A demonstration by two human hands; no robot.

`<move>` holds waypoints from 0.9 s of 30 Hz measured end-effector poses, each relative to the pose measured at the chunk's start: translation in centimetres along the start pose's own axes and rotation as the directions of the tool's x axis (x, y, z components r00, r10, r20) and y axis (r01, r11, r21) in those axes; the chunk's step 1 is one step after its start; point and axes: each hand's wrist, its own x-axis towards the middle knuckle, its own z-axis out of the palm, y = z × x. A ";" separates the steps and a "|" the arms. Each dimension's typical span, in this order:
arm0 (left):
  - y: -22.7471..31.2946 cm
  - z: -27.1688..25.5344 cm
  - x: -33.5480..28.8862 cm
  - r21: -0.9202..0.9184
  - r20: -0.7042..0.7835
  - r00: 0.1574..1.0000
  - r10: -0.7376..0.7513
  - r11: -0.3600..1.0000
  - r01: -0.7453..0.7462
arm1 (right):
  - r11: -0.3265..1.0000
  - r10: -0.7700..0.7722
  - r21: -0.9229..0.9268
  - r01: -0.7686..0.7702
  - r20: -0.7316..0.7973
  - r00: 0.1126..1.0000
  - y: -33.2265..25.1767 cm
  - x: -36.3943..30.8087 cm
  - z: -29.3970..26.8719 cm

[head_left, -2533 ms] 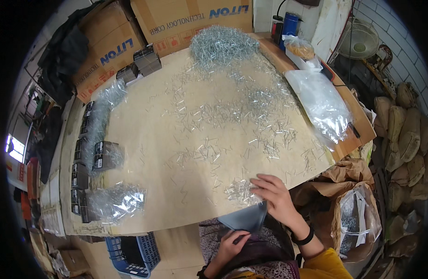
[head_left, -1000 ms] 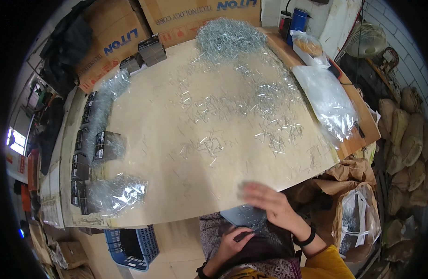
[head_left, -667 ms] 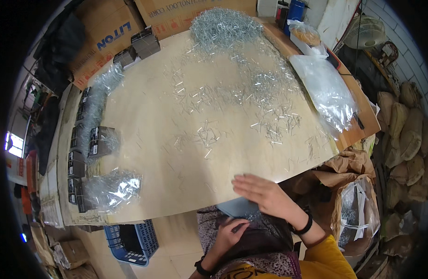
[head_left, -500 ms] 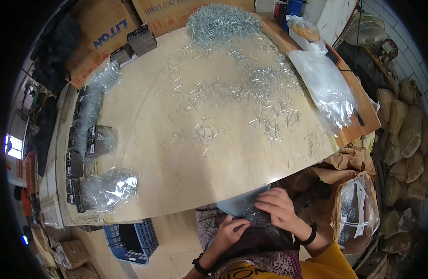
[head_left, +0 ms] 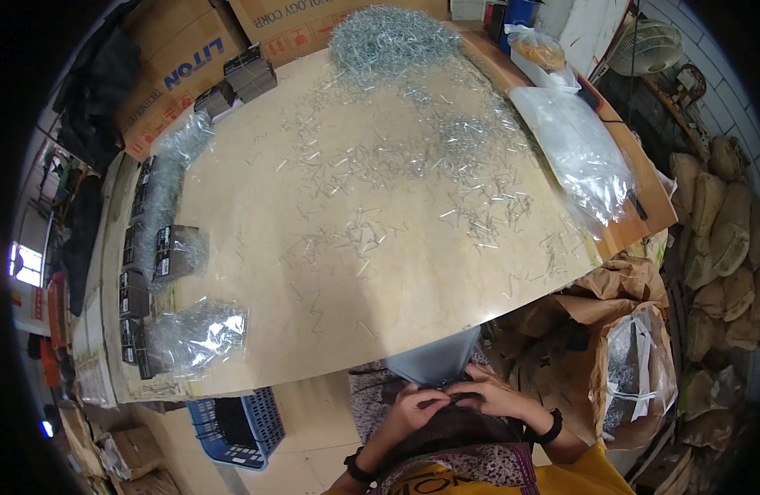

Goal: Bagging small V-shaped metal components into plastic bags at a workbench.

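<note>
A grey-blue tray (head_left: 434,356) with a narrowing near end sits at the table's front edge, over my lap. At that narrow end my left hand (head_left: 417,410) is closed, thumb and fingers pinched together. My right hand (head_left: 491,393) meets it from the other side with curled fingers, also closed. Something small and dark lies between the fingertips, too small to make out. Beyond the tray, thin shiny metal pins (head_left: 363,235) lie scattered over the pale tabletop (head_left: 256,190). A large heap of the same pins (head_left: 394,37) stands at the far edge.
Clear bags of pins (head_left: 200,334) and dark card stacks (head_left: 175,250) line the table's left side. Clear plastic bags (head_left: 574,148) lie on the right. Cartons (head_left: 178,62) stand behind. Below are a blue basket (head_left: 236,429) and a lined paper sack (head_left: 636,371).
My right hand has come down from over the tray to its narrow end, beside my left hand. More of the tray's inside now shows. The left hand has barely moved.
</note>
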 end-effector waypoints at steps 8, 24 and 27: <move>-2.3 0.2 -0.2 -0.131 0.365 0.925 -0.105 0.978 0.162 | 0.954 0.014 0.296 -0.053 0.132 0.991 1.9 0.3 2.2; 4.7 -3.8 1.6 -0.647 0.384 0.873 -0.301 0.587 0.487 | 0.901 0.018 0.423 0.096 -0.258 0.966 -6.8 3.8 -5.4; 5.0 -3.2 1.7 -0.688 0.341 0.878 -0.335 0.547 0.476 | 0.922 -0.055 0.356 0.152 -0.269 0.962 -6.4 4.1 -5.6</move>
